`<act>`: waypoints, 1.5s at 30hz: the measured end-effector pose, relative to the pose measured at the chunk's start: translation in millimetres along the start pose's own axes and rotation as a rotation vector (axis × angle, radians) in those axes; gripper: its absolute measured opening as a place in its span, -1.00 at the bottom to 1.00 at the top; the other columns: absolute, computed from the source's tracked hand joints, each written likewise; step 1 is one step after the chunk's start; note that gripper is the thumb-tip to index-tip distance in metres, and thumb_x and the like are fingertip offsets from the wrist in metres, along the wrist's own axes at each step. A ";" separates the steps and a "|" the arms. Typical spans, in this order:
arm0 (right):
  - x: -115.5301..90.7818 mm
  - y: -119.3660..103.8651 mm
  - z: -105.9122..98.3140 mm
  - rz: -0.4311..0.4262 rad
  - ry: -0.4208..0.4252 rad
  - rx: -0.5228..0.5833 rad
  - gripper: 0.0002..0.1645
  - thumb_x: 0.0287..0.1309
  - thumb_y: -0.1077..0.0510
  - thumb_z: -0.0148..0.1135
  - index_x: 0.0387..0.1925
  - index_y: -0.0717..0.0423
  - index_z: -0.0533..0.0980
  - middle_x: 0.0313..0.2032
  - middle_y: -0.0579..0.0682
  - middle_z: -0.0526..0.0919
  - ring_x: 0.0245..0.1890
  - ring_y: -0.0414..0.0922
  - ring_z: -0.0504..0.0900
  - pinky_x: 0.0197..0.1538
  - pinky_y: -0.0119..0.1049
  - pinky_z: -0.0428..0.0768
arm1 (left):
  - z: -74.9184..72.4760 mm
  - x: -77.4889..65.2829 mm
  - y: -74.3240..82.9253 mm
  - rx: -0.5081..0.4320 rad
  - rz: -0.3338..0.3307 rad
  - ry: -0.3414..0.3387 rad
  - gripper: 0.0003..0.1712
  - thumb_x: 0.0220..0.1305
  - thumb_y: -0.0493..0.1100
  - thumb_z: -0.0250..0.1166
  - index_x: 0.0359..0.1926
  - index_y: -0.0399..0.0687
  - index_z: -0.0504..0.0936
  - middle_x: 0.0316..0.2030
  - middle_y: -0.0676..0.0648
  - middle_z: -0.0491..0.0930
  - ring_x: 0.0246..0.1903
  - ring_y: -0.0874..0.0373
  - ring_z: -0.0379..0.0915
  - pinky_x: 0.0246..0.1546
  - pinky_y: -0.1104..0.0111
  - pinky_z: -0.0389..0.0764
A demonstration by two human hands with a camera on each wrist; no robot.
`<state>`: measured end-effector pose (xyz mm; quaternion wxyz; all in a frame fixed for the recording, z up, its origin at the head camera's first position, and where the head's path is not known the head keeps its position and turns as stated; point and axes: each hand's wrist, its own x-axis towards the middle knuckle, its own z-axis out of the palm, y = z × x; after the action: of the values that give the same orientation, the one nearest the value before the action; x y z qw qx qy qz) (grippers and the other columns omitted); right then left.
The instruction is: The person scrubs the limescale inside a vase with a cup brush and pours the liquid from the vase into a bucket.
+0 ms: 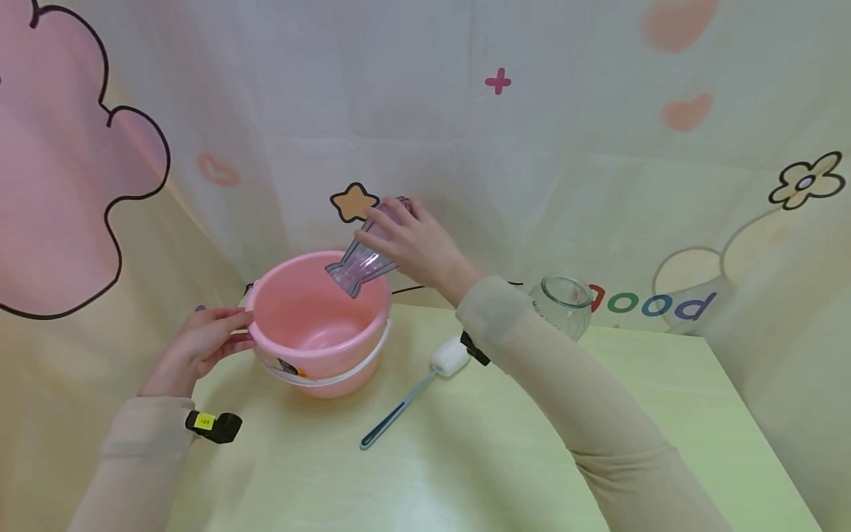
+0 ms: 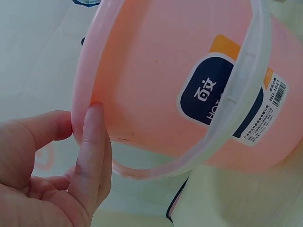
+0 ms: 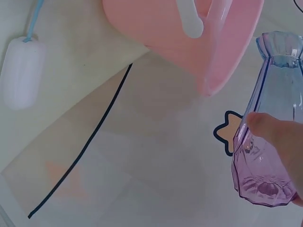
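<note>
A pink bucket (image 1: 346,357) with a white handle (image 2: 246,71) stands on the table. My left hand (image 1: 211,340) pinches its rim on the left side, thumb and fingers on either side of the edge in the left wrist view. Over the bucket's right rim, my right hand (image 1: 419,244) grips a clear vase (image 1: 364,260) tinted blue at the neck and purple at the base. The vase is tipped, its mouth pointing down and left above the bucket's opening. In the right wrist view the thumb lies across the vase's side (image 3: 272,156).
A sponge brush (image 1: 447,358) with a long blue handle lies on the table right of the bucket. Behind the right forearm stands a round glass jar (image 1: 565,299). A printed curtain (image 1: 425,96) hangs along the table's back edge.
</note>
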<state>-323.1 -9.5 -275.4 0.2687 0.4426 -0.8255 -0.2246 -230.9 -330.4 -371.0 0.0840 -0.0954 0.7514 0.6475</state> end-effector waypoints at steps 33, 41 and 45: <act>-0.7 -8.2 -15.2 -0.142 -0.128 -0.331 0.13 -0.07 0.02 0.32 0.38 -0.21 -0.20 0.38 0.07 -0.14 0.33 0.13 -0.23 0.29 0.11 -0.12 | 0.1 0.5 -2.1 0.032 -0.003 -0.007 -0.24 0.25 0.00 0.12 0.26 -0.38 0.04 -0.22 -0.05 0.42 -0.31 0.19 0.51 -0.24 0.38 0.53; -2.8 -8.1 -14.5 -0.141 -0.112 -0.331 0.10 -0.04 0.01 0.29 0.38 -0.21 -0.20 0.38 0.07 -0.11 0.33 0.13 -0.21 0.29 0.10 -0.10 | 0.7 0.1 -2.2 0.030 -0.007 0.009 -0.24 0.23 0.01 0.13 0.25 -0.37 0.06 -0.21 -0.07 0.41 -0.31 0.19 0.52 -0.23 0.38 0.53; -4.5 -8.7 -12.8 -0.115 -0.117 -0.291 0.10 -0.04 0.02 0.29 0.38 -0.21 -0.20 0.38 0.06 -0.11 0.33 0.13 -0.20 0.28 0.09 -0.01 | 1.7 -0.2 -2.2 0.044 -0.009 0.017 -0.25 0.25 0.01 0.11 0.26 -0.36 0.05 -0.16 -0.12 0.38 -0.30 0.19 0.52 -0.21 0.38 0.52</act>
<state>-307.5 -11.8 -272.1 0.2679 0.4316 -0.7720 -0.3821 -230.2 -329.0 -373.3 0.0825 -0.1023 0.7658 0.6295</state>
